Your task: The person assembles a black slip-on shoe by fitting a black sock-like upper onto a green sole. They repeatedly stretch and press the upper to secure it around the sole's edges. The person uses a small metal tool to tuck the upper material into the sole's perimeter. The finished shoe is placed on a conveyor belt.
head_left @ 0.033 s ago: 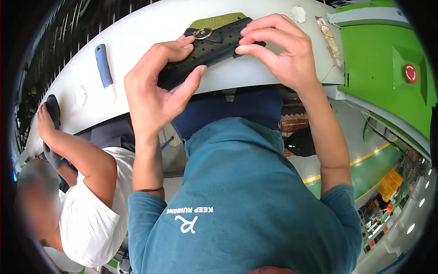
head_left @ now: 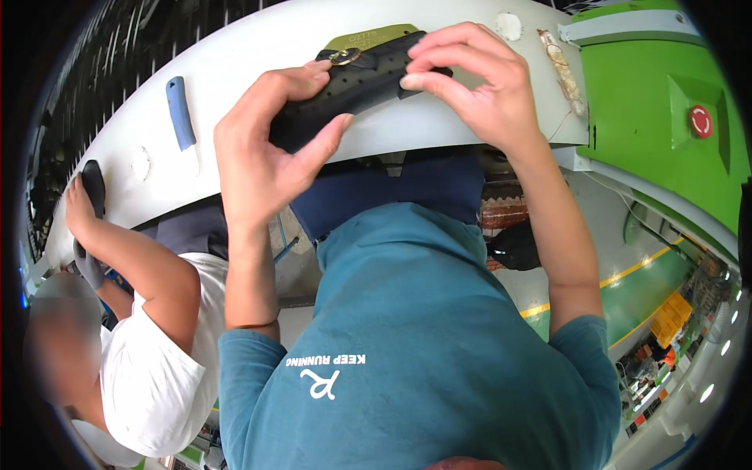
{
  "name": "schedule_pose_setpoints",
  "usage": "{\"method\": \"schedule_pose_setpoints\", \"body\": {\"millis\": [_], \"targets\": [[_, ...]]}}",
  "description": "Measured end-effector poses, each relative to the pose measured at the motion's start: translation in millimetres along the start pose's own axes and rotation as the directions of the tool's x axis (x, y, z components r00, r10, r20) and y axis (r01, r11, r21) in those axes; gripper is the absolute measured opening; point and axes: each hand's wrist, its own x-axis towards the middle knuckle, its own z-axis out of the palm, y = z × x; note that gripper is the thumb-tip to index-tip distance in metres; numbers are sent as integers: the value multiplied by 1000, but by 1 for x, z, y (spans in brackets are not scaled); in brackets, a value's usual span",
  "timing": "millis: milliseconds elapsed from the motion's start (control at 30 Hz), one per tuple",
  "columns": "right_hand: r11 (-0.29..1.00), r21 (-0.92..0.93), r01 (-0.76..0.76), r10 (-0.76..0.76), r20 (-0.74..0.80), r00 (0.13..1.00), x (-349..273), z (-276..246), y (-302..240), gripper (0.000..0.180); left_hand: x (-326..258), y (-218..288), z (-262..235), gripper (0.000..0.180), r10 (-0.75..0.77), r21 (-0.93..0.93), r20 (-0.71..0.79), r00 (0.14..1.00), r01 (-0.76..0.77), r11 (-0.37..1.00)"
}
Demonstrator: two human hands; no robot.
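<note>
Above the white table, both hands hold a black perforated shoe upper [head_left: 345, 98] on an olive-green shoe last [head_left: 368, 37]. A round gold buckle [head_left: 345, 56] with a black strap is at its upper edge. My left hand [head_left: 262, 145] grips the left end, fingers over the top and thumb stretched along the near side. The fingertips of my right hand [head_left: 486, 86] press at the right end, thumb and forefinger pinching the black material near a small loose flap. The side of the last facing the table is hidden.
A blue-handled tool [head_left: 180, 113] lies on the white table [head_left: 235, 78] at left. At right are a long tan wrapped object [head_left: 561, 70] and a green machine [head_left: 650, 86] with a red button [head_left: 700, 122]. A co-worker in white [head_left: 160, 376] handles a black piece [head_left: 93, 186].
The upper and last have tilted slightly, so the buckle appears flatter and a little lower. Both hands keep nearly the same hold.
</note>
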Motion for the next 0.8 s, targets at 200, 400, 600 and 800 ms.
{"method": "schedule_pose_setpoints", "body": {"millis": [200, 400, 600, 800], "targets": [[994, 49, -96, 97, -24, 995, 17, 5, 2, 16, 9, -11, -40, 55, -83, 140, 129, 988, 64, 988], [939, 203, -277, 280, 14, 960, 7, -2, -8, 25, -15, 13, -61, 52, -176, -174, -85, 981, 159, 972], [784, 621, 23, 56, -108, 993, 36, -9, -67, 63, 22, 61, -30, 52, 128, -216, -305, 944, -199, 956], [818, 575, 18, 51, -103, 993, 44, -37, -84, 54, 49, 71, 5, 50, 243, -221, -273, 931, -306, 926]]}}
